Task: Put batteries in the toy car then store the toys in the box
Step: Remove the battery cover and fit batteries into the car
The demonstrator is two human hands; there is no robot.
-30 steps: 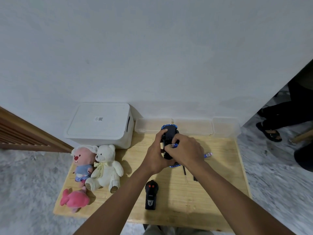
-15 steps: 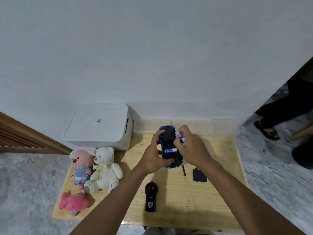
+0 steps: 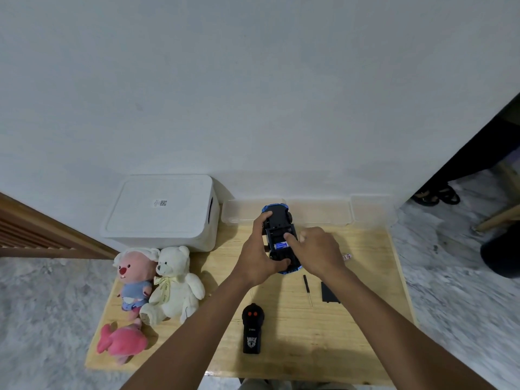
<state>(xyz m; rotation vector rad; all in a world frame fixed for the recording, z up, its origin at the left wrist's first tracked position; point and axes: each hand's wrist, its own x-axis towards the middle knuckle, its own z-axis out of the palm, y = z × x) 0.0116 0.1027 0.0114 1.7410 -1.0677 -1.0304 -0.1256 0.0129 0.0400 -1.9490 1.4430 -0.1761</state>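
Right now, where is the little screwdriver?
Head view: the screwdriver lies on the table, right of centre, beside the black cover, below the toy car.

The left hand (image 3: 259, 257) gripped the toy car (image 3: 277, 219), which was turned underside up above the desk (image 3: 309, 347). One battery (image 3: 280, 245) lay in its open bay. The right hand (image 3: 318, 251) had its forefinger tip on that bay; whether its other fingers held anything could not be told. Just right of the car lay a loose battery (image 3: 347, 257). Nearer the person than the car lay a screwdriver (image 3: 307, 288), a black cover (image 3: 329, 292) and a remote (image 3: 252, 329). Left of the car stood a white box (image 3: 161, 212), with three plush toys (image 3: 174, 285) in front of it.
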